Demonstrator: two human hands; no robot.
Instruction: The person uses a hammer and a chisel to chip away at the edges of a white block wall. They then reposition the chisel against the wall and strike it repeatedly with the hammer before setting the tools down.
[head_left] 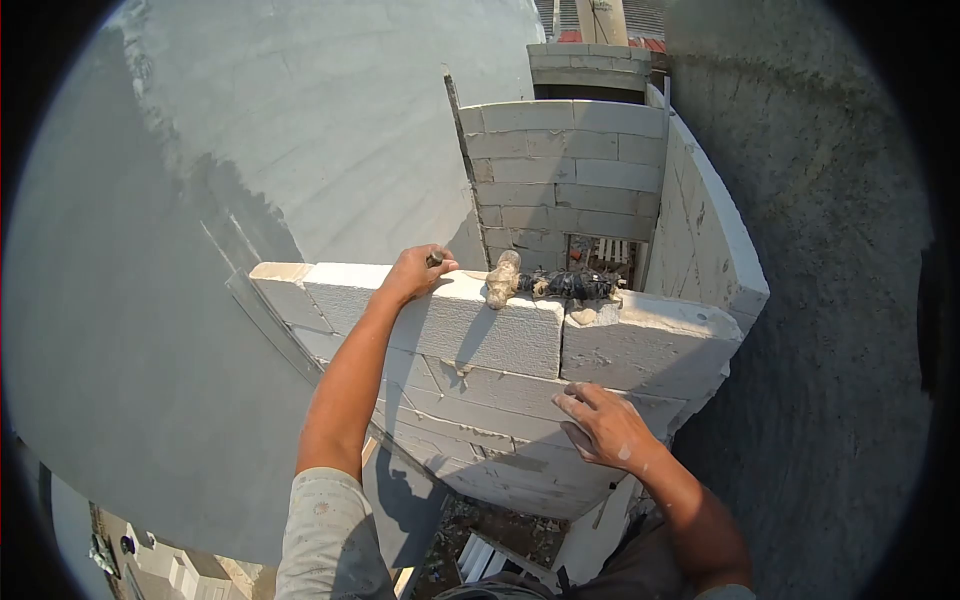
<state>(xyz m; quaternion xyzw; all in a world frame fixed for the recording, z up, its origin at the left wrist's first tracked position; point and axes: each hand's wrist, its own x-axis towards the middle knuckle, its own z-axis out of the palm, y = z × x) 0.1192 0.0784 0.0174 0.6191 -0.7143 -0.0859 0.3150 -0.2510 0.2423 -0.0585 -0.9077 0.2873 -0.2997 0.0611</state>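
Note:
My left hand (414, 274) is closed around a small dark, round-ended object (434, 259) at the top edge of the white block wall (430, 325). Most of that object is hidden in the fingers. My right hand (602, 425) is held in front of the wall's near face, below the top course, fingers apart and holding nothing. Between and beyond the hands, a mallet with a worn, pale head (503, 280) and a black-wrapped handle (570, 285) lies on top of the wall. Small crumbs of block sit beside its handle.
A large grey plastered wall (130, 330) rises on the left, and a rough dark wall (820, 300) on the right. Behind stands another block wall (570, 165). A side wall (700, 220) joins at the right. Rubble and pale boards (490, 560) lie below.

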